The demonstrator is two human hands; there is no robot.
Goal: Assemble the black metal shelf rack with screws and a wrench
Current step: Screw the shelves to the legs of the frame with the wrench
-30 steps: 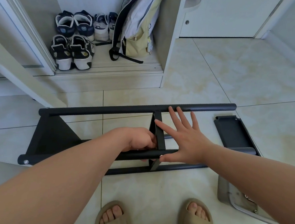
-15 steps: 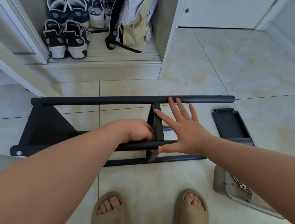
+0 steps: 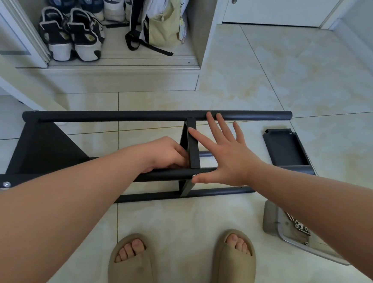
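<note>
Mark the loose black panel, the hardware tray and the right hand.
loose black panel (image 3: 284,148): head view, middle of flat face.
hardware tray (image 3: 269,220): head view, grey left wall.
right hand (image 3: 229,158): head view, back of hand.

**One head-worn camera, tilted down**

A single wide-angle view sits on the person's head, facing forward and steeply down at the floor (image 3: 309,75). The rack (image 3: 156,116) lies close, at arm's length, mid-frame. The slippers (image 3: 131,264) mark the bottom edge, and a shoe cupboard (image 3: 204,39) fills the top.
</note>
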